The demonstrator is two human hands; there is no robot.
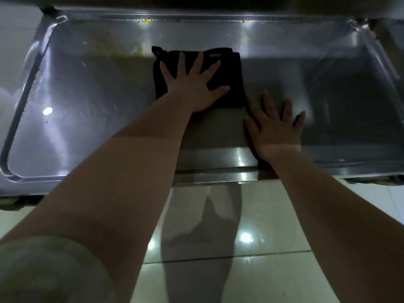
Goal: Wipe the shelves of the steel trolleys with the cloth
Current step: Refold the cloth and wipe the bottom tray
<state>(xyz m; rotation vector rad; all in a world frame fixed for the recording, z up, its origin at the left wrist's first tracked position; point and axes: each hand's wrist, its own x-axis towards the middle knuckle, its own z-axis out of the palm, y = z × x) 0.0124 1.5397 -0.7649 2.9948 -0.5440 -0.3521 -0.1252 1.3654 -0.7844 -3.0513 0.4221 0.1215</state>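
A folded black cloth (231, 84) lies flat near the middle of the steel trolley shelf (87, 101). My left hand (194, 84) presses down on the cloth with its fingers spread wide. My right hand (273, 127) rests palm-down on the bare steel just right of the cloth and nearer to me, fingers apart, holding nothing. A yellowish smear (131, 50) marks the shelf at the back, left of the cloth.
The shelf has a raised rim (21, 101) all round with rounded corners. A higher shelf edge (218, 3) overhangs at the top of the view. Glossy pale floor tiles (273, 226) lie in front of the trolley, and my shadow falls across them.
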